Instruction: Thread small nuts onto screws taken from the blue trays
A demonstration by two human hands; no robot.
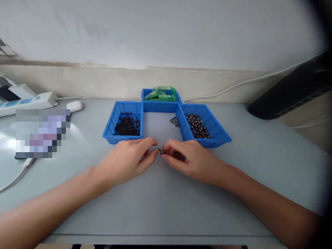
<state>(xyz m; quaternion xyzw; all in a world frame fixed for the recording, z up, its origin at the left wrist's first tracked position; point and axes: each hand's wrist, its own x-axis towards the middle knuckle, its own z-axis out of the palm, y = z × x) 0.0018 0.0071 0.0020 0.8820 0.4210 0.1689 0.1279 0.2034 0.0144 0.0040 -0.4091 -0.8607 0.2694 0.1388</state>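
Observation:
Between the thumb and fingers of my right hand (193, 157) is a small dark metal piece with a brownish sheen (162, 151). Its thin tip points left, toward my left hand (132, 155). That hand has thumb and forefinger apart, the thumb close to the tip; whether they touch I cannot tell. Behind my left hand stands a blue bin (110, 129) of black screws (127, 125). A second blue bin (218, 130) behind my right hand holds shiny small metal parts (196, 125). A few similar pieces (173, 120) lie on the table against its left wall.
At the back, a third blue bin (162, 106) holds green plastic packets (160, 94). On the left are a blurred-out phone (43, 133), its cable (28, 162), a white case (74, 106) and a power strip (38, 100). A black cylindrical object (285, 88) stands at right.

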